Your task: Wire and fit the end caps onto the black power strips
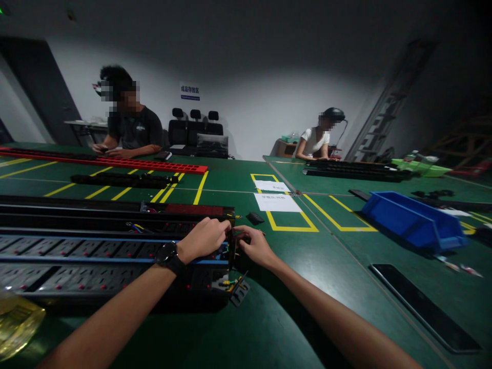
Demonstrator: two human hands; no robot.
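Several long black power strips (88,248) with rows of sockets and red dots lie side by side at the left. My left hand (205,237), a dark watch on its wrist, rests over the right end of one strip. Its fingers are curled at the strip's edge, and what they hold is hidden. Facing it, my right hand (251,245) has thumb and fingers closed on a dark upright end plate (232,251) at that end. A loose-hanging end plate (240,293) sits tilted at the nearest strip's end, beside exposed coloured wires (227,282).
A blue bin (415,220) and a black flat phone-like slab (423,307) lie to the right. White paper sheets (279,202) and a small black part (254,218) are ahead. Yellow clear-plastic item (17,323) stands near left. Two people (134,128) work across the table.
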